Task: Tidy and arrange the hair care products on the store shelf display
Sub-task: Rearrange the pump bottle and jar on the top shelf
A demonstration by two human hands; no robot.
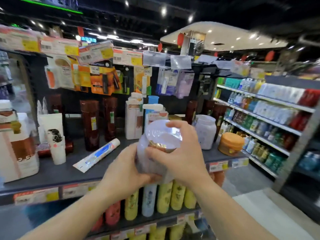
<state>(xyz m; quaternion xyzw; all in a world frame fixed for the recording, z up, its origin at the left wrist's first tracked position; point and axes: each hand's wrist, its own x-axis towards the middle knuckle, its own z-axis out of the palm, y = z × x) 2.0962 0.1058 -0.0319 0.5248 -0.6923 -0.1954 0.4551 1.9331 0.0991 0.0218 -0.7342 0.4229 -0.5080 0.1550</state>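
I have a pale lilac jar (159, 144) lifted in front of the shelf (57, 172), tipped so its lid faces me. My left hand (124, 172) cups the base from below and the side, fingers curled against it; my right hand (180, 153) wraps the upper wall, thumb across the front and a fingertip hooked over the lid's edge. So both are clamped on the jar, and it touches nothing else. A second jar (205, 131) of the same kind stands upright at the right of the shelf, with an orange tub (231, 143) just beside it. I judge the step is to set this one down next to its twin, label out. To do that well I would right the jar before lowering it, keep the left hand under the base until it meets the board, and let the right steer the facing. The open stretch between the pump bottle (154, 111) and the second jar looks like the natural spot, but it is narrow, so I'd go in slowly and avoid knocking either neighbour. A tube (97, 155) lies flat further left, well apart from that spot; it needs standing or straightening later. The picture is blurred, so I cannot read the label.
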